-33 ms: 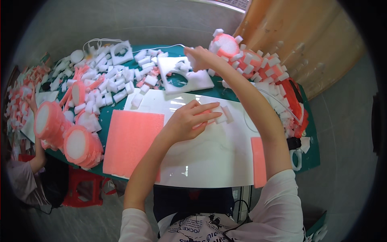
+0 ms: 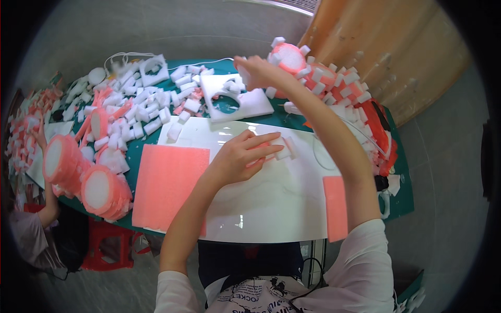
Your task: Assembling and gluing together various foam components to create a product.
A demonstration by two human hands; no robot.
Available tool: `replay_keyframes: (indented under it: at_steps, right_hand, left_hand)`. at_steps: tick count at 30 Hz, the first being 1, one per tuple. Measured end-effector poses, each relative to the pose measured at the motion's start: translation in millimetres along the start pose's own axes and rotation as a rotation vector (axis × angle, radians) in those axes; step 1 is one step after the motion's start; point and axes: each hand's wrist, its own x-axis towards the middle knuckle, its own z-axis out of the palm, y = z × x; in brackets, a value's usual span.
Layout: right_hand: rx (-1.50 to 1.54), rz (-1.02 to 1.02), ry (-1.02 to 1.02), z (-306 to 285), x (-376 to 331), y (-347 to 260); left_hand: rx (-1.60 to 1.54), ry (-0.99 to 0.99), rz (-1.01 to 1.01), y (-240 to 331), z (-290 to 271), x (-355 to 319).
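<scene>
My left hand lies over the white board with its fingers stretched out and apart. Its fingertips touch a small white foam block that rests on a thin pink foam strip. At the far side of the table, my right hand is closed above a white foam piece with a round hole. Something whitish shows at its fingers, but what it is I cannot make out. Small white foam blocks lie just below that hand.
Pink foam sheets lie at the board's left and right. Loose white foam blocks heap at the back left, beside pink-wrapped rolls. A block-studded pink piece stands back right. Another person's arm is at far left.
The whole view has shifted slightly. My right hand sits a little farther left and up; my left hand stays on the foam block.
</scene>
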Motion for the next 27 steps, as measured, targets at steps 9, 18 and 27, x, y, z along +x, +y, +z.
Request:
replay_keyframes:
  at_steps: [9, 18, 27]
  right_hand:
    - [0.236, 0.407, -0.041, -157.6, -166.9, 75.4]
    - [0.121, 0.817, -0.353, -83.3, -260.6, 184.9]
    - [-0.037, 0.566, -0.26, -51.6, -264.1, 236.8]
  left_hand:
    - [0.013, -0.003, -0.021, 2.2, -3.6, 4.9]
    - [0.063, -0.006, -0.025, 1.4, -1.9, 2.8]
    - [0.063, -0.009, -0.045, 1.1, -3.2, 2.7]
